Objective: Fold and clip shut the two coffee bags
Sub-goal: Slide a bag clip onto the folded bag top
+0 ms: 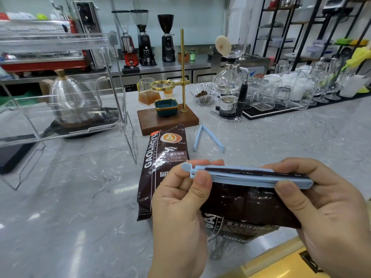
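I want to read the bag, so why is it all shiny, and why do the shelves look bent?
Head view: ceiling light glares off the glossy coffee bag lying on the counter, washing out some print; the wide-angle lens bends the shelf racks near the edge; the left hand and right hand look sharp.

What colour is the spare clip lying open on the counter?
Light blue; the open clip shows clearly in the head view.
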The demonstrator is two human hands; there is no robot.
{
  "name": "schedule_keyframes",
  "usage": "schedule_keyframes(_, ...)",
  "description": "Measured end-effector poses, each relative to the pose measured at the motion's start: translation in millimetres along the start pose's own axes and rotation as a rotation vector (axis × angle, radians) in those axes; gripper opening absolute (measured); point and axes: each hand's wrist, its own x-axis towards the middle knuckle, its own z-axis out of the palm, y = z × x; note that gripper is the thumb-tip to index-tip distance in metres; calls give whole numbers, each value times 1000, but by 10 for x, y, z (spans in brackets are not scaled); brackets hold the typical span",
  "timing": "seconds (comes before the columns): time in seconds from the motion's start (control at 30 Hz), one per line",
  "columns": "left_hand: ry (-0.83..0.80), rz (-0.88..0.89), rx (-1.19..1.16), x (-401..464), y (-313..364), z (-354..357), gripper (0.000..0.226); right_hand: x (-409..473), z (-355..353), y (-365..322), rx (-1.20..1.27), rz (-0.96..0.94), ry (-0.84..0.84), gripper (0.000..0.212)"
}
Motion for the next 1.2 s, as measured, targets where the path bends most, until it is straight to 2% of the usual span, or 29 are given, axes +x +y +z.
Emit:
schedule_keyframes(0.43,-79,-37,62,8,-29,-99,51,27,-19,2,-31,-3,-62,41)
schedule_keyframes(0.57,-75,-12,181,41,20,-120,30,59,-20,-53,-18,41,-103,44)
schedule_keyframes(0.67,-104,35,386,39,43,-147,24,82,-10,-92,-24,75,-130,46)
schedule_keyframes(0.77,-167,73,671,48,91,-179,37,104,-27,-80,-53,91,-150,50)
schedule_keyframes(0.93,-332,83,649,105,74,-183,31,130,61,-84,34,89,-173,45)
schedule_keyframes(1.03,-411,63,668,127,-51,-193,30,159,95,-46,78,52,-121,34)
schedule_keyframes(1.2,-376,78,694,254,-196,-157,27,54,164,74,5,53,-108,63)
